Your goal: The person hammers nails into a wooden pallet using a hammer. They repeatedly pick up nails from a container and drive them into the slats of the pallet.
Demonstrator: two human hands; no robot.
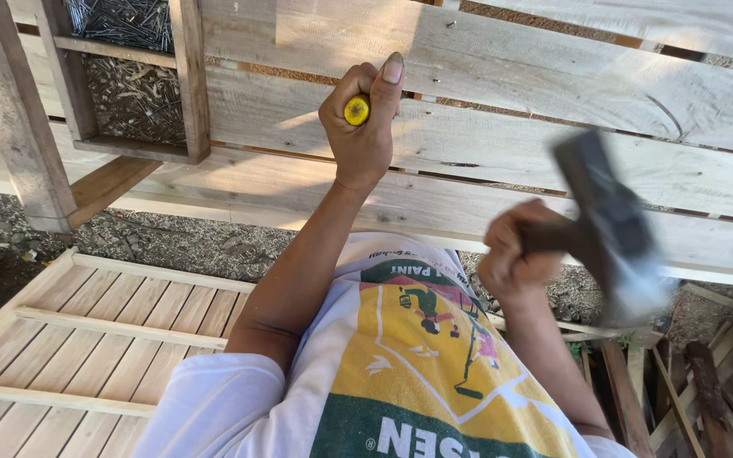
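Left hand is gripping a yellow-capped tool at upper centre against the wooden planks, while right hand is clenching a blurred hammer.

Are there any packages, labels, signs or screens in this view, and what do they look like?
No package, sign or screen shows.
Printed panel: on the white shirt at the bottom of the view, a yellow patch with a small painted figure, green bands above and below, white lettering.
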